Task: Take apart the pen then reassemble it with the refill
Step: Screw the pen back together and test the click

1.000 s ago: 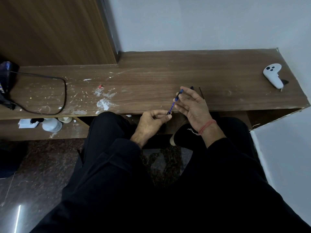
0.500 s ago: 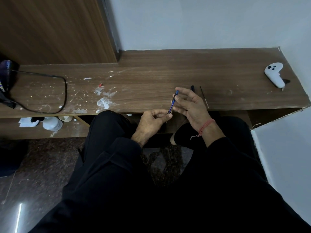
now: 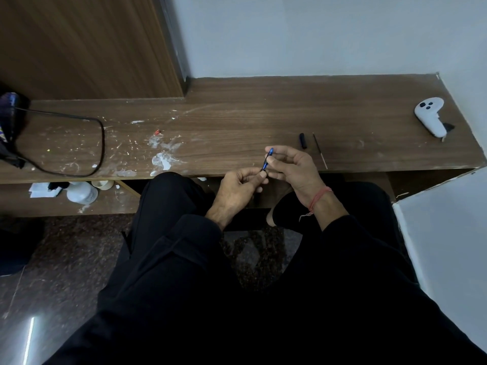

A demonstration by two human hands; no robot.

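Blue pen barrel (image 3: pixel 267 159) — tilted, mid-air

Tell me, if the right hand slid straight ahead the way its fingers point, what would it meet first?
The right hand points left, so probably the blue pen barrel it already grips, then the left hand. Depth is unclear.

Lower end of the blue pen barrel (image 3: pixel 267 161) buried in the left hand (image 3: pixel 238 186) grip, upper part behind right hand (image 3: pixel 295 167) fingers, dark object (image 3: pixel 9 127) at nine o'clock cut by the frame edge (identity unclear), small red scrap (image 3: pixel 157 132) on the counter (image 3: pixel 237 122) too tiny to tell.
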